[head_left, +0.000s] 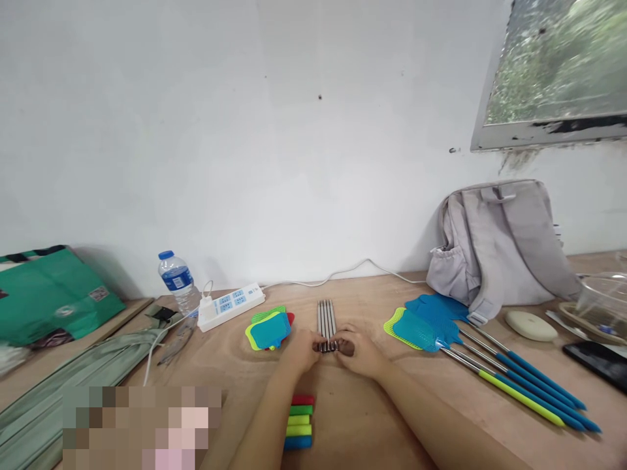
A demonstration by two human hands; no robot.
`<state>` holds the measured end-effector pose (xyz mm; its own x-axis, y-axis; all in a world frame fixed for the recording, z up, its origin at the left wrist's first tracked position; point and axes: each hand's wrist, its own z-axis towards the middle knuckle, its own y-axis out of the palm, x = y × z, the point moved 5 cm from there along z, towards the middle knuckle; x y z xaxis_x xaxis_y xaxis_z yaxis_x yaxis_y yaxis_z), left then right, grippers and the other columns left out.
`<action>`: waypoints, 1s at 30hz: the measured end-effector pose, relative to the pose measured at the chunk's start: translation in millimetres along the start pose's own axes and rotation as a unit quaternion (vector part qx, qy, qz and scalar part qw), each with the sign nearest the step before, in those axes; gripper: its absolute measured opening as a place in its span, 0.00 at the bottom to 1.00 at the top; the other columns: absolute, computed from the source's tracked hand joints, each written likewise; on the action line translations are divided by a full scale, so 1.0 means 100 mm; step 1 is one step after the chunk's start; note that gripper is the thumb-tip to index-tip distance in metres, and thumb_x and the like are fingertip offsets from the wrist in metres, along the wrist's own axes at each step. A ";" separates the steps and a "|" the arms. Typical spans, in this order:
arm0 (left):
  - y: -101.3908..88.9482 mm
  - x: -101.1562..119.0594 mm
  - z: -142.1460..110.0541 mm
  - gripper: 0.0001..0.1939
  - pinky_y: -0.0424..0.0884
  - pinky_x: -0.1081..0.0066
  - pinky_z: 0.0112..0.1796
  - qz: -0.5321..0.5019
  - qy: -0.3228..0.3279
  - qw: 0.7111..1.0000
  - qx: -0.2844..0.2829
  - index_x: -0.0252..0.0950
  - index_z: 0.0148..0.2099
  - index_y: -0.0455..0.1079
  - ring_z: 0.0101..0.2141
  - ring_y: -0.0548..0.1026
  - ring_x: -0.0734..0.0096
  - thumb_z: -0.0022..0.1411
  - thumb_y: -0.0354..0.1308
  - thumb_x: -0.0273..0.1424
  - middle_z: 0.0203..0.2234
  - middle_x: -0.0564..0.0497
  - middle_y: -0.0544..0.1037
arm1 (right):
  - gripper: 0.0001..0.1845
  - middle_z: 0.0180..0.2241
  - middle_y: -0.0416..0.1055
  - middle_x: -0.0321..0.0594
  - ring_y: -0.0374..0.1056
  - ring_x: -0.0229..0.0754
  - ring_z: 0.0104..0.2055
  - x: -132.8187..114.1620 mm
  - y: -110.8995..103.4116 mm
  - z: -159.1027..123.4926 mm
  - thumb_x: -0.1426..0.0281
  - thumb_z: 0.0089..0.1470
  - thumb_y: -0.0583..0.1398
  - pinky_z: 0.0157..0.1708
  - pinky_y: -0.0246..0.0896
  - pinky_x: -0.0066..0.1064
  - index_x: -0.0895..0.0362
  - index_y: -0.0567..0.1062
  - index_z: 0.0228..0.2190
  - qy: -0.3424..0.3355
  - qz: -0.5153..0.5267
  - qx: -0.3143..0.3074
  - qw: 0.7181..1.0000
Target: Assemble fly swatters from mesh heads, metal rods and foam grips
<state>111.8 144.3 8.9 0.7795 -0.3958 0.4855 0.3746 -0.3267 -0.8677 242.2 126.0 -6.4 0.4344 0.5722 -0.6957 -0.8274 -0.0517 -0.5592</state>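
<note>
Flanking the near ends of the side-by-side metal rods (325, 316) on the tabletop (355, 414), the left hand (304, 350) and right hand (361, 351) touch them; whether either grip is clamped, I cannot tell. Colored tubes (300, 421) lie nearer the camera.

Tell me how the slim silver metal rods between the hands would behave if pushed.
The rods look straight, so they'd likely stay stiff. Their slender, apparently round shape suggests they may roll. Their shiny surface might feel slippery.
</note>
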 end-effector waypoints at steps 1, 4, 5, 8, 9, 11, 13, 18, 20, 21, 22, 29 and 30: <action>0.00 -0.01 0.00 0.20 0.62 0.75 0.32 0.002 0.004 1.000 0.006 0.35 0.37 0.74 0.30 0.69 0.71 0.44 0.48 0.19 0.30 0.50 0.76 | 0.18 0.35 0.68 0.39 0.64 0.39 0.37 0.00 0.00 0.00 0.81 0.39 0.55 0.38 0.60 0.30 0.55 0.73 0.33 0.000 0.000 0.001 1.000; -0.01 -0.02 0.01 0.20 0.63 0.75 0.32 0.009 0.016 1.000 0.024 0.35 0.39 0.74 0.30 0.70 0.71 0.44 0.49 0.19 0.31 0.50 0.77 | 0.16 0.33 0.68 0.39 0.64 0.39 0.37 -0.01 0.01 0.00 0.81 0.40 0.55 0.38 0.61 0.30 0.55 0.74 0.32 -0.001 -0.001 -0.002 1.000; -0.01 -0.02 0.02 0.20 0.63 0.75 0.32 0.009 0.016 0.999 0.026 0.35 0.39 0.74 0.30 0.70 0.71 0.44 0.49 0.19 0.31 0.50 0.77 | 0.16 0.33 0.68 0.39 0.65 0.39 0.37 -0.01 0.00 0.00 0.81 0.40 0.55 0.38 0.61 0.30 0.55 0.74 0.32 -0.002 -0.001 -0.001 1.000; -0.01 -0.03 0.03 0.21 0.63 0.75 0.32 0.014 0.012 1.000 0.025 0.35 0.40 0.74 0.30 0.71 0.70 0.44 0.49 0.19 0.31 0.49 0.77 | 0.16 0.33 0.69 0.39 0.65 0.39 0.36 -0.02 0.00 0.00 0.81 0.40 0.55 0.37 0.61 0.30 0.55 0.75 0.31 -0.006 0.005 0.004 1.000; -0.01 -0.03 0.03 0.21 0.63 0.75 0.32 0.014 0.012 1.000 0.025 0.35 0.41 0.73 0.31 0.71 0.70 0.44 0.49 0.20 0.31 0.49 0.77 | 0.16 0.33 0.69 0.39 0.65 0.39 0.37 -0.01 0.00 0.00 0.81 0.40 0.55 0.37 0.61 0.31 0.55 0.75 0.31 -0.006 0.006 0.005 1.000; -0.01 -0.02 0.03 0.21 0.63 0.75 0.33 0.014 0.017 0.999 0.030 0.35 0.41 0.73 0.32 0.71 0.70 0.44 0.49 0.20 0.32 0.49 0.77 | 0.16 0.33 0.70 0.39 0.65 0.39 0.37 0.00 0.00 0.01 0.81 0.40 0.55 0.38 0.61 0.31 0.54 0.76 0.31 -0.003 0.007 0.005 1.000; -0.02 0.00 0.02 0.20 0.63 0.75 0.34 0.016 0.024 0.999 0.037 0.35 0.39 0.74 0.32 0.71 0.69 0.43 0.49 0.20 0.30 0.50 0.77 | 0.16 0.33 0.70 0.39 0.65 0.39 0.37 0.03 0.01 0.01 0.80 0.41 0.55 0.38 0.62 0.31 0.54 0.76 0.31 0.002 0.005 0.002 1.000; -0.01 0.01 0.03 0.19 0.64 0.74 0.34 0.021 0.013 0.999 0.034 0.35 0.40 0.74 0.33 0.72 0.69 0.45 0.51 0.22 0.33 0.48 0.77 | 0.16 0.34 0.71 0.40 0.66 0.39 0.38 0.08 0.02 0.00 0.80 0.41 0.57 0.40 0.62 0.31 0.54 0.77 0.31 0.000 0.012 0.004 1.000; 0.00 -0.01 0.04 0.19 0.64 0.74 0.36 0.022 -0.001 0.999 0.037 0.35 0.42 0.73 0.35 0.72 0.68 0.46 0.52 0.23 0.37 0.47 0.76 | 0.15 0.34 0.71 0.40 0.66 0.39 0.38 0.09 0.03 0.00 0.80 0.41 0.57 0.39 0.62 0.31 0.54 0.77 0.32 -0.001 0.015 0.005 1.000; 0.00 -0.02 0.04 0.19 0.64 0.74 0.37 0.023 -0.005 0.999 0.039 0.35 0.43 0.72 0.36 0.72 0.68 0.46 0.52 0.23 0.37 0.47 0.76 | 0.15 0.34 0.70 0.40 0.66 0.39 0.38 0.10 0.03 0.00 0.79 0.41 0.57 0.39 0.63 0.31 0.54 0.77 0.32 0.001 0.018 0.004 1.000; 0.00 -0.02 0.04 0.19 0.64 0.74 0.37 0.023 -0.003 0.999 0.039 0.35 0.42 0.73 0.36 0.72 0.68 0.46 0.52 0.23 0.37 0.47 0.76 | 0.15 0.34 0.70 0.40 0.66 0.39 0.38 0.10 0.03 0.00 0.79 0.42 0.57 0.39 0.63 0.31 0.54 0.77 0.31 0.003 0.021 0.003 1.000; -0.01 -0.01 0.04 0.16 0.64 0.74 0.38 0.026 0.003 0.999 0.041 0.37 0.38 0.74 0.35 0.72 0.69 0.46 0.52 0.22 0.35 0.49 0.77 | 0.15 0.34 0.70 0.40 0.67 0.39 0.38 0.08 0.03 0.00 0.79 0.42 0.57 0.39 0.63 0.31 0.54 0.77 0.31 0.005 0.022 0.005 1.000; -0.01 -0.01 0.04 0.17 0.64 0.75 0.38 0.023 0.004 0.999 0.039 0.37 0.39 0.74 0.35 0.72 0.69 0.46 0.52 0.22 0.36 0.49 0.77 | 0.15 0.33 0.70 0.40 0.67 0.39 0.38 0.07 0.03 0.00 0.79 0.42 0.57 0.39 0.63 0.31 0.54 0.77 0.31 0.003 0.023 0.004 1.000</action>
<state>112.7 148.2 8.4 0.7928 -0.4165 0.4450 0.3762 -0.2401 -0.8949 243.1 130.0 -13.0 0.3973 0.5645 -0.7235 -0.8499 -0.0711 -0.5222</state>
